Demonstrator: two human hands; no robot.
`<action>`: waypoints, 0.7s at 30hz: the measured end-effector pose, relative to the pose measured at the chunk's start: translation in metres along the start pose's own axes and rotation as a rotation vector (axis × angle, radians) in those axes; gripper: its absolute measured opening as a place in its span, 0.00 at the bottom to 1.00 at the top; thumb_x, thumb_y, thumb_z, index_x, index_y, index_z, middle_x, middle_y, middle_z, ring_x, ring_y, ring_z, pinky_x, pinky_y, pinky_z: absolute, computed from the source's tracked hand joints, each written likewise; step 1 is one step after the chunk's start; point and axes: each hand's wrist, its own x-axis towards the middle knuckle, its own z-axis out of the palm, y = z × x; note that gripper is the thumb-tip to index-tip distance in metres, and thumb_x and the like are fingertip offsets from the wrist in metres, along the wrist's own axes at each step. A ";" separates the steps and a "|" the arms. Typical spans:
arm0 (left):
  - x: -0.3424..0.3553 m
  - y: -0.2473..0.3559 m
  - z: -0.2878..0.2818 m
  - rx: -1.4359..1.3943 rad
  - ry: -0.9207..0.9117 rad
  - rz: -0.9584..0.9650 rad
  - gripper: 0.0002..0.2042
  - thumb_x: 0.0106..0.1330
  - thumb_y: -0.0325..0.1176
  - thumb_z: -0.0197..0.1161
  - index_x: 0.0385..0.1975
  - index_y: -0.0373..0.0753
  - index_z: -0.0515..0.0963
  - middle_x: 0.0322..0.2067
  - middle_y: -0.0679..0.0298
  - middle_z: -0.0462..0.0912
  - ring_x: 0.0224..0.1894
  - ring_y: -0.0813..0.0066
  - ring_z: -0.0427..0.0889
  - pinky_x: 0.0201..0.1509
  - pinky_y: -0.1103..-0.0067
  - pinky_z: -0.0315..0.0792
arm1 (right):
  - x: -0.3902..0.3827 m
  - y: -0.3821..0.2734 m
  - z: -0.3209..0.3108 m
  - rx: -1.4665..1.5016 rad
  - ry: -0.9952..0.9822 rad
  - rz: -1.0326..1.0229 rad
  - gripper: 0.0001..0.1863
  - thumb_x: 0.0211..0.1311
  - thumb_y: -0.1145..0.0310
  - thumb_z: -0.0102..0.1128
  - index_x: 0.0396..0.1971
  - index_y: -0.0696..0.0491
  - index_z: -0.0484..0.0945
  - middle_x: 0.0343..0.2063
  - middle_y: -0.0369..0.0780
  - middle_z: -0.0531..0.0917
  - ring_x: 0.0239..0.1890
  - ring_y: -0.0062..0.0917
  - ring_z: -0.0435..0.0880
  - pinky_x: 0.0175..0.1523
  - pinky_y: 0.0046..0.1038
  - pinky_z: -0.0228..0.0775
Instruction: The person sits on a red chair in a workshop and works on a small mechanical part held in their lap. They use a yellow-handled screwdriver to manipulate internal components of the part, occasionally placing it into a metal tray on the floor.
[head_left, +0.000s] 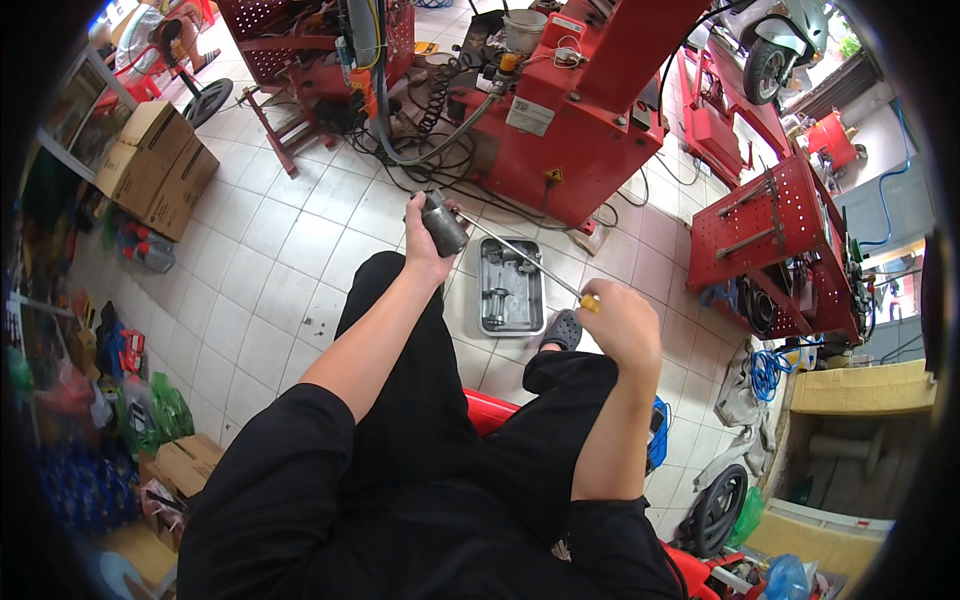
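My left hand (pixel 422 232) is wrapped round a dark grey metal cylinder part (pixel 446 226), held up in front of my left knee. In my right hand (pixel 622 322) is a long screwdriver (pixel 535 264) with a yellow handle, gripped in a closed fist. Its thin shaft slants up and left, and the tip ends at or close to the cylinder's right side; whether it touches I cannot tell. Below the shaft, a metal tray (pixel 483 300) on the floor holds several metal parts, among them a spool-shaped one (pixel 495 306).
A red machine (pixel 560 150) with hoses and cables (pixel 425 175) stands ahead. At the right is a red perforated tool bench (pixel 730 235). Cardboard boxes (pixel 160 165) are stacked at the far left. My shoe (pixel 563 330) rests beside the tray, and tyres (pixel 718 508) lie at the lower right.
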 end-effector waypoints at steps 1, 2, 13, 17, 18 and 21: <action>0.002 -0.002 0.001 0.002 0.014 0.029 0.23 0.56 0.60 0.50 0.30 0.44 0.75 0.31 0.67 0.78 0.35 0.68 0.78 0.32 0.76 0.67 | 0.005 0.002 0.008 -0.025 -0.004 -0.011 0.12 0.49 0.65 0.54 0.31 0.52 0.81 0.30 0.47 0.83 0.35 0.41 0.82 0.41 0.38 0.72; 0.003 -0.003 0.000 0.013 0.002 0.023 0.23 0.56 0.60 0.50 0.30 0.44 0.75 0.31 0.67 0.78 0.35 0.68 0.79 0.32 0.76 0.67 | 0.008 -0.001 0.016 -0.045 0.007 -0.020 0.11 0.51 0.66 0.51 0.32 0.52 0.79 0.29 0.47 0.83 0.35 0.42 0.82 0.41 0.40 0.72; -0.006 -0.005 0.006 0.080 -0.045 0.051 0.23 0.56 0.60 0.52 0.30 0.44 0.75 0.33 0.67 0.78 0.36 0.67 0.79 0.33 0.75 0.70 | 0.040 -0.021 0.062 0.176 0.008 -0.114 0.14 0.63 0.59 0.46 0.34 0.52 0.78 0.29 0.47 0.82 0.36 0.44 0.80 0.42 0.42 0.71; -0.003 -0.004 0.002 0.023 -0.044 -0.002 0.22 0.56 0.59 0.52 0.31 0.45 0.75 0.33 0.67 0.79 0.37 0.66 0.78 0.33 0.74 0.70 | 0.036 -0.021 0.051 0.231 0.056 -0.076 0.14 0.62 0.59 0.47 0.32 0.51 0.80 0.29 0.47 0.82 0.36 0.44 0.80 0.42 0.42 0.71; -0.003 -0.004 0.002 0.034 -0.048 -0.020 0.22 0.56 0.60 0.53 0.31 0.44 0.75 0.33 0.67 0.79 0.37 0.66 0.78 0.33 0.74 0.70 | 0.034 -0.022 0.048 0.229 0.036 -0.068 0.14 0.61 0.59 0.48 0.34 0.51 0.80 0.30 0.47 0.82 0.36 0.44 0.80 0.43 0.41 0.71; -0.003 -0.005 0.002 0.060 -0.058 -0.035 0.23 0.55 0.60 0.52 0.31 0.44 0.76 0.33 0.66 0.79 0.37 0.66 0.78 0.34 0.74 0.69 | 0.032 -0.024 0.044 0.226 0.002 -0.053 0.15 0.60 0.58 0.51 0.38 0.51 0.81 0.33 0.48 0.82 0.38 0.44 0.80 0.45 0.39 0.71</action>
